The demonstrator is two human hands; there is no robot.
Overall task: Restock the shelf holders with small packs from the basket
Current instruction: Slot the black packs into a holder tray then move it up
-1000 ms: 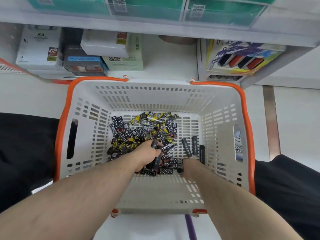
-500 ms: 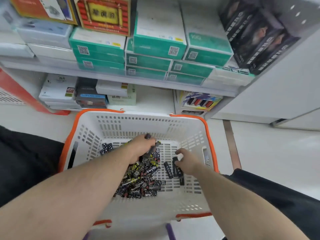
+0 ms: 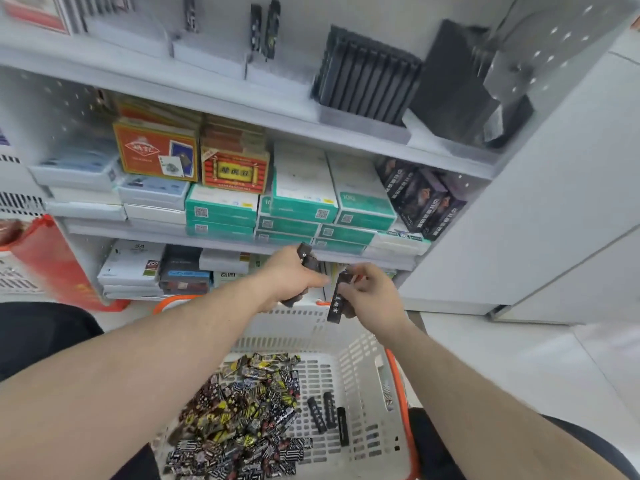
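A white basket with an orange rim (image 3: 398, 382) stands on the floor below me. A heap of small patterned packs (image 3: 242, 414) lies in it, with three black packs (image 3: 327, 415) beside the heap. My left hand (image 3: 291, 278) grips a few black packs (image 3: 307, 259) above the basket's far wall. My right hand (image 3: 372, 292) holds one black pack (image 3: 336, 303) with white lettering, close to the left hand. A black ribbed holder (image 3: 367, 76) filled with dark packs sits on the upper shelf, well above both hands.
Teal and white boxes (image 3: 301, 206), red card boxes (image 3: 235, 168) and dark boxes (image 3: 422, 199) fill the middle shelf. White and dark boxes (image 3: 156, 268) sit on the bottom shelf. A red bag (image 3: 52, 265) stands at the left. A white cabinet side (image 3: 540, 209) is at the right.
Both hands rose out of the basket with black packs and came together in front of the lower shelf. The view tilted up, bringing the upper shelf and holder into sight.
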